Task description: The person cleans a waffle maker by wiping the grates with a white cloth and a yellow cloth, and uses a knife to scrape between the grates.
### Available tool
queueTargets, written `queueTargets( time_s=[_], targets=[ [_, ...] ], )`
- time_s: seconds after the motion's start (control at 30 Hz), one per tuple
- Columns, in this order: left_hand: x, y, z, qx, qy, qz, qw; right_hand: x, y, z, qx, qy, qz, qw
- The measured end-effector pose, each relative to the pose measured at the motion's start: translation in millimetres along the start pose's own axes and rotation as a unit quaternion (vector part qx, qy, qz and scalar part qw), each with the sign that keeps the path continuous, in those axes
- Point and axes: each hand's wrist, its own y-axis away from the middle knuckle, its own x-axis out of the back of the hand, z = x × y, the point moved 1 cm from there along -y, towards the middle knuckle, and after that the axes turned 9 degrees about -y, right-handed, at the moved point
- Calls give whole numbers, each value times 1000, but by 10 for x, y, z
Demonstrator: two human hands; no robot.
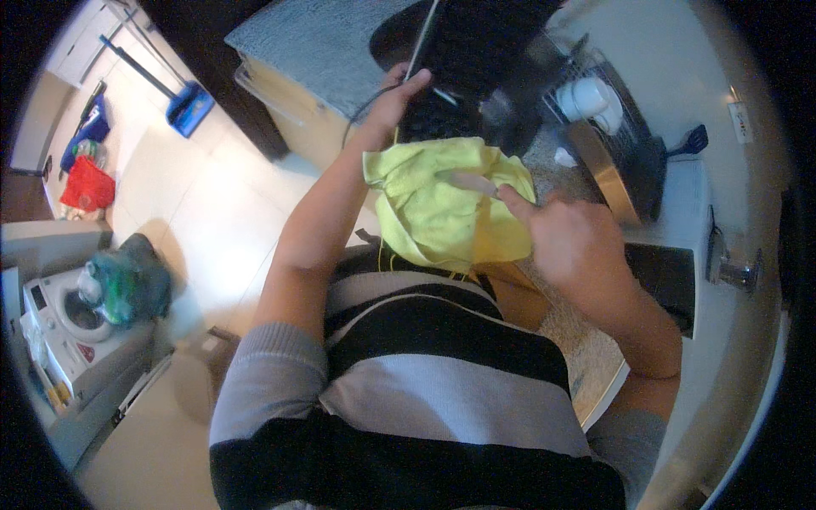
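My right hand (561,236) grips a knife (472,183), its index finger stretched along it, over a yellow-green cloth (427,217). The cloth lies bunched in front of my waist. Beyond it, my left hand (401,95) has its fingers closed around a thin, pale rod or cord (422,39) that runs up past the top of the view; what exactly it is cannot be told. A thin dark cable curves down beside the left wrist. The far end of the dark area behind the cloth is blurred.
A dish rack (628,83) with a white mug (583,97) and a dark pan with a copper-coloured side (602,169) stand at the right. A grey countertop (306,51) lies ahead. On the floor at left are a blue dustpan (190,109) and a bag by a washing machine (57,325).
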Motion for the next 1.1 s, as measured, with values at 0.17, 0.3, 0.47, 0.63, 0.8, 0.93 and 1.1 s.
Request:
queueTargets(
  time_s=[0.17, 0.3, 0.47, 0.63, 0.8, 0.93, 1.1],
  targets=[
    [124, 96, 153, -34, -3, 51, 998, -215, 95, -93, -63, -42, -30, 997],
    [216, 179, 352, -53, 1, 149, 987, -478, 33, -78, -53, -107, 3, 993],
    [486, 114, 304, -135, -3, 161, 978, -596, -177, -51, -38, -176, 62, 982],
    [530, 76, 294, -212, -47, 251, 943, -805, -399, 108, -52, -172, 79, 981],
    [593, 47, 290, -282, -70, 302, 908, -816, -530, 271, -28, -148, 124, 981],
    [716, 72, 240, -303, -92, 289, 903, -828, -525, 293, -11, -144, 105, 984],
    [822, 117, 280, -308, -219, 268, 886, -961, -403, 408, 11, -163, 107, 981]
  ],
)
